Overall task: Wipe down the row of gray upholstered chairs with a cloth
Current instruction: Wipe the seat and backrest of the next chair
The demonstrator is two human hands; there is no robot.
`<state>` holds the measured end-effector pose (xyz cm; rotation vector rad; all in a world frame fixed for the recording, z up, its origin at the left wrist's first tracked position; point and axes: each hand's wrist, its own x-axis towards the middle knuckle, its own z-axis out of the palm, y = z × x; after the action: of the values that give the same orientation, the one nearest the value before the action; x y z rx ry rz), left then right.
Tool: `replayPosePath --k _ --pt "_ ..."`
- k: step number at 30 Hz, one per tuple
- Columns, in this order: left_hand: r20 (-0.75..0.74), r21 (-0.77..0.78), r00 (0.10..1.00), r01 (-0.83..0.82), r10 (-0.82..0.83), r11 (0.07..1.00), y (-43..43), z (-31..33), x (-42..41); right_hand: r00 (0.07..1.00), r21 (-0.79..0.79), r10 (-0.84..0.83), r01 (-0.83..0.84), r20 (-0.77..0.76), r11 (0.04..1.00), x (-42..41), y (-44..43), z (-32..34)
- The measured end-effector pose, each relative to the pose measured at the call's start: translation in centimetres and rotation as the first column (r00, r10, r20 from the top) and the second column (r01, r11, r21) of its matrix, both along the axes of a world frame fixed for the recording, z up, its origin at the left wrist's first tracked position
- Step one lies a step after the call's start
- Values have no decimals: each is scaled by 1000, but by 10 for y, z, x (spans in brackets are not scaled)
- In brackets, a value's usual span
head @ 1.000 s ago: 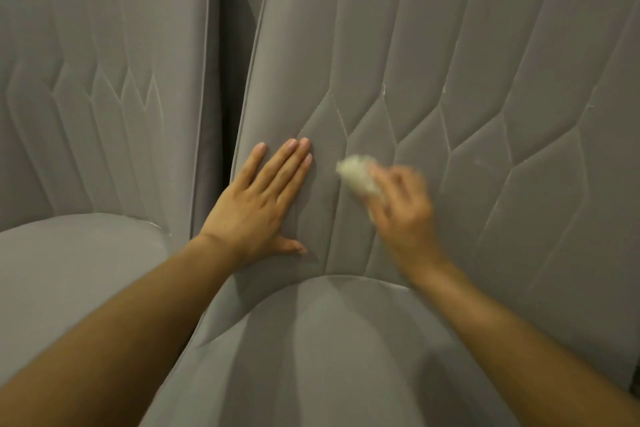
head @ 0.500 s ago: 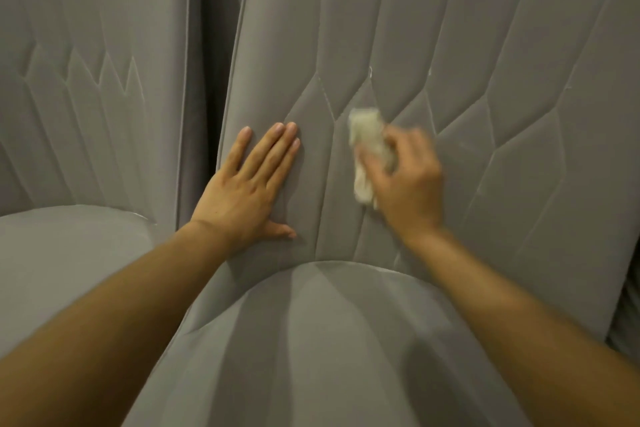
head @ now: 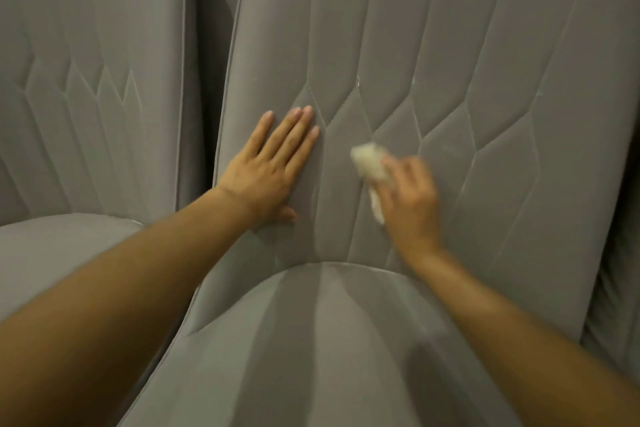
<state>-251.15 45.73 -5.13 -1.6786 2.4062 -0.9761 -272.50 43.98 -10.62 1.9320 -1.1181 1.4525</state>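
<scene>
A gray upholstered chair fills the view, its stitched backrest (head: 467, 62) rising above the seat cushion (head: 329, 340). My left hand (head: 270, 170) lies flat with straight fingers on the lower left of the backrest. My right hand (head: 410, 198) grips a small crumpled white cloth (head: 369, 163) and holds it against the lower middle of the backrest, blurred by motion. Part of the cloth hangs below my fingers. Pale streaks show along the stitched seams to the right of the cloth.
A second gray chair (head: 86, 80) stands close on the left, with a narrow dark gap (head: 211, 45) between the two backrests. Another gray upholstered edge (head: 620, 270) shows at the far right.
My right hand with the cloth went up the backrest half a second ago and has come back down. My left hand has stayed flat in the same spot.
</scene>
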Motion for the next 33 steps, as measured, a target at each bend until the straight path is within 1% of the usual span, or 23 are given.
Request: replayPosePath --k 2,3,4,5,7,9,11,13,14,17,18,19,21,23,25,26,28,29,31,33 --pt "-39 -12 999 17 -18 1000 -9 14 -13 992 -85 -52 62 113 994 -11 -15 55" --pt "-53 -14 998 20 -21 1000 -12 18 -19 986 -104 -78 94 150 990 -18 -23 75" --pt "-59 -12 998 17 -18 1000 -16 19 -24 984 -102 -97 113 153 988 -22 -29 84" --pt "-58 -8 998 12 -12 1000 -19 19 -26 984 -89 -128 139 125 986 -22 -31 79" --pt "-73 4 997 10 -9 1000 -20 19 -28 984 -46 -172 174 36 984 -17 -28 40" --pt "-99 8 995 22 -21 1000 -19 18 -27 989 17 -147 147 -37 989 -15 -14 2" --pt "-105 -14 994 34 -35 999 -19 19 -26 994 73 -78 83 -75 994 -17 -5 -2" --pt "-137 -36 989 47 -51 998 -17 27 -31 998 93 -7 12 -59 996 -16 0 25" --pt "-165 -61 984 60 -70 996 -19 33 -36 1000 65 -3 5 -18 998 -15 -1 46" --pt "-242 -104 963 94 -117 990 -30 62 -53 983 -49 -94 103 156 993 -18 -21 121" --pt "-256 -113 958 106 -132 988 -35 71 -59 977 -56 -118 130 175 990 -21 -29 139" --pt "-260 -122 955 118 -146 986 -40 78 -65 976 -56 -136 148 169 987 -24 -35 148" --pt "-258 -123 953 130 -159 984 -46 87 -72 980 -50 -173 179 96 983 -24 -39 132" --pt "-271 -109 950 129 -154 986 -53 89 -73 989 -32 -148 148 -7 988 -21 -29 97" --pt "-277 -88 950 123 -143 989 -58 87 -73 992 11 -95 96 -87 995 -23 -19 78" --pt "-280 -79 950 121 -138 990 -60 86 -72 991 24 -68 71 -112 997 -25 -18 82" --pt "-296 -61 945 129 -142 990 -63 86 -71 991 0 -51 51 -124 999 -27 -19 105" --pt "-307 -59 940 133 -145 989 -64 87 -71 994 -35 -62 59 -91 998 -27 -22 123" --pt "-319 -64 935 138 -151 988 -65 87 -70 992 -89 -114 118 51 989 -27 -29 169" --pt "-319 -63 936 137 -150 989 -64 87 -70 971 -43 -188 196 146 980 -32 -39 206"
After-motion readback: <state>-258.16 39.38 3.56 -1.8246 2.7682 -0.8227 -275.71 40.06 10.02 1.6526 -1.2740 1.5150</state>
